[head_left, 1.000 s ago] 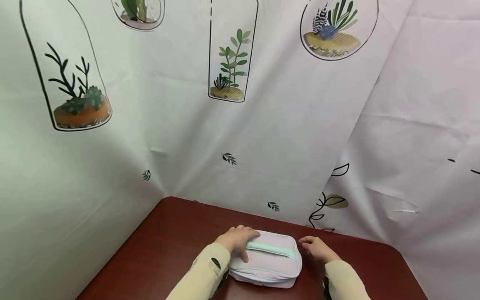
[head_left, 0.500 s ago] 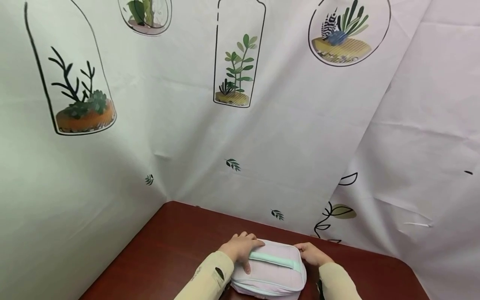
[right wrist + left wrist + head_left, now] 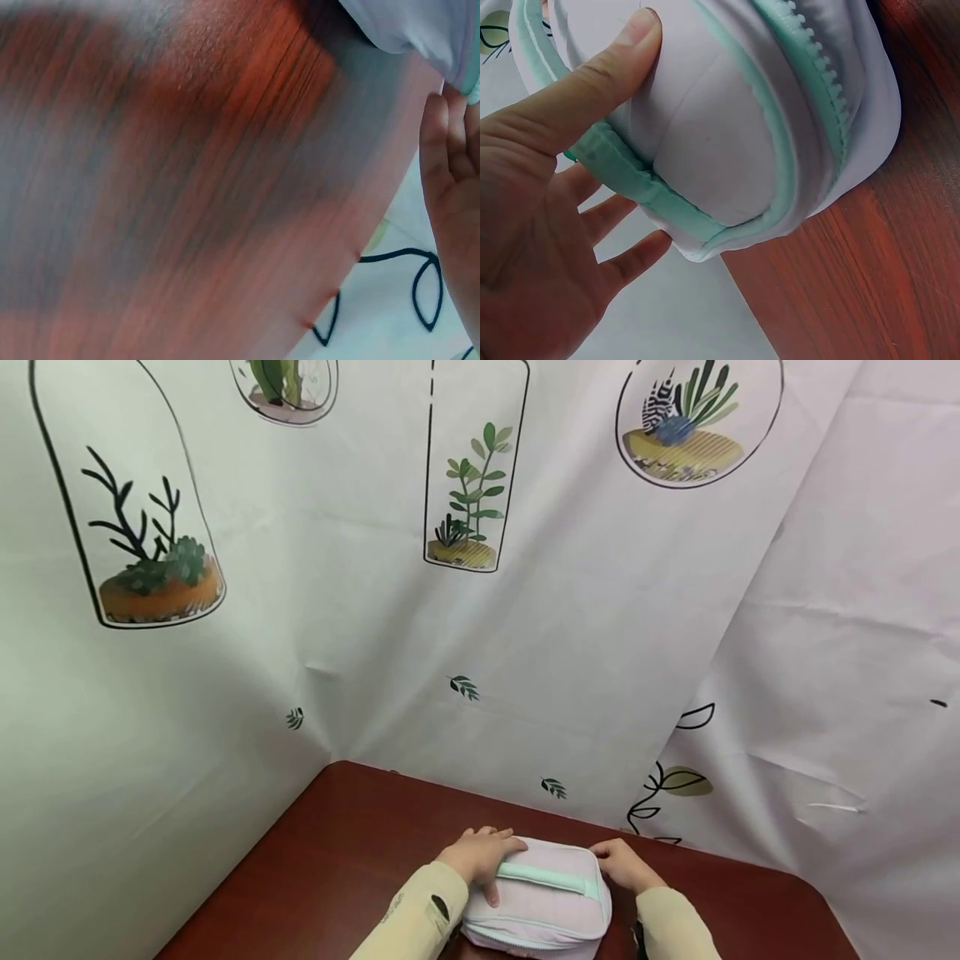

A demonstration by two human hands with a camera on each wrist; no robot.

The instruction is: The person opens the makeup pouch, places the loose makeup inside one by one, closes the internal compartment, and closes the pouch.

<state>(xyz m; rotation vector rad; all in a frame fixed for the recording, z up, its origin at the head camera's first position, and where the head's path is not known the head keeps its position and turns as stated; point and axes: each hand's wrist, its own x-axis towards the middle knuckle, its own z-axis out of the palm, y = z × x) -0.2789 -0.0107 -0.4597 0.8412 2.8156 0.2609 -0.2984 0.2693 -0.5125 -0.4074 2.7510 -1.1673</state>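
Observation:
A pale pink zippered bag lies on the table, a mint-green carry strap across its top. My left hand rests on its left end. In the left wrist view the thumb presses the top past the strap, while the other fingers extend, spread, along the far edge. Zipper teeth show along the bag's side. At the far right corner, my right hand pinches at the zipper edge with thumb and forefinger. The right wrist view shows its fingers against the bag's green trim; the fingertips' grip is partly hidden.
The red-brown wooden table has rounded back corners. White fabric printed with plants in glass jars hangs behind it and along the left side.
My right hand has moved left from beside the bag to its far right corner and touches it there. My left hand stays on the bag. The head view has shifted slightly.

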